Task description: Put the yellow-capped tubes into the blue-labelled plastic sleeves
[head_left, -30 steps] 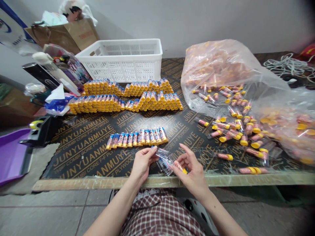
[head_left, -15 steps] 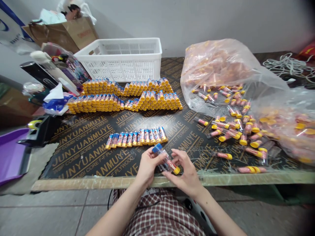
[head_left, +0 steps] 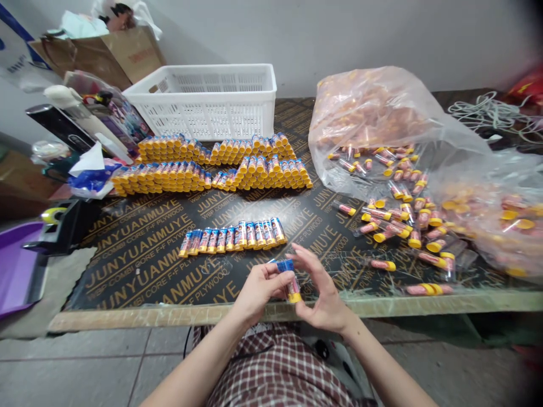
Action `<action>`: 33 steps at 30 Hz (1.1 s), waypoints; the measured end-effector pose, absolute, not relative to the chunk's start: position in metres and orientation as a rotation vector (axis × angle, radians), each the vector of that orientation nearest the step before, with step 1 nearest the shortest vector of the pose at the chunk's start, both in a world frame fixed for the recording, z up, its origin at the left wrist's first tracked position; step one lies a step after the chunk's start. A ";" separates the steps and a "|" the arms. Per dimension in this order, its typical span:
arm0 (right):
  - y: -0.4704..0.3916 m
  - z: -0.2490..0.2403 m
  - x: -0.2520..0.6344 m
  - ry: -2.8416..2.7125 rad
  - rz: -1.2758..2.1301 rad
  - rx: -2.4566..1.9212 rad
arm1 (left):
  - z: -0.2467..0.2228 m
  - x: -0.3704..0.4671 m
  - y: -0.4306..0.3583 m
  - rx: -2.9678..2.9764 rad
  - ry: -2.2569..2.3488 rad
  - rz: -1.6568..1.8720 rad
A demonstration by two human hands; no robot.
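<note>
Near the table's front edge, a small clear tube (head_left: 293, 287) with a yellow cap and pink contents has a blue printed sleeve (head_left: 285, 265) around its upper part. My left hand (head_left: 265, 288) pinches it from the left, thumb across its front. My right hand (head_left: 320, 291) curves round the other side, fingers by the blue end and thumb at the yellow cap. Just beyond lies a row of sleeved tubes (head_left: 231, 237) in blue and yellow. Behind that, many similar tubes (head_left: 169, 175) are stacked, yellow ends facing me.
On the right, unsleeved tubes (head_left: 394, 220) spill from a large clear plastic bag (head_left: 365, 102). A white plastic crate (head_left: 212, 113) stands behind the stacks. Bottles (head_left: 63, 127), a purple dustpan (head_left: 19, 271) and a cardboard box (head_left: 106, 56) are at left; white cable (head_left: 492, 113) lies far right.
The tube has gone from slanting toward the right hand to nearly upright between both hands. The blue sleeve now sits over its upper part. My view has shifted slightly.
</note>
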State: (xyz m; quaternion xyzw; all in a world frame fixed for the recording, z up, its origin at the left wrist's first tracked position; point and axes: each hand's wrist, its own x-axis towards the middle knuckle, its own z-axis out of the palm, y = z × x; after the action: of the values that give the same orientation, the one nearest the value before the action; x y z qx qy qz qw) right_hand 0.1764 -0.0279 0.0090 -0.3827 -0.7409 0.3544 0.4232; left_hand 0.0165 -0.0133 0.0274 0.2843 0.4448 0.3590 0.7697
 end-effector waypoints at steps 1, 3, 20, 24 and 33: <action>-0.028 0.009 0.177 -1.858 0.930 -0.938 | 0.027 0.017 -0.014 0.617 0.959 0.768; -0.029 0.007 0.176 -1.854 0.968 -0.928 | 0.026 0.017 -0.015 0.617 0.954 0.757; -0.031 0.010 0.174 -1.811 0.946 -0.985 | 0.038 0.003 0.001 0.776 1.141 0.849; -0.014 0.008 0.226 -1.836 0.510 -1.386 | 0.036 -0.043 0.044 1.166 1.686 1.095; -0.013 -0.049 0.354 -2.013 -0.058 -2.002 | 0.022 -0.069 0.065 1.773 2.182 0.833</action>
State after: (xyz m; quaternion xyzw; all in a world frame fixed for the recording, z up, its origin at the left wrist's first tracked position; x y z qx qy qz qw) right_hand 0.3541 -0.0134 -0.0491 -0.6970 -0.7008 -0.0202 0.1505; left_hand -0.0694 0.0650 0.0219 0.6013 0.7401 0.2825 0.1044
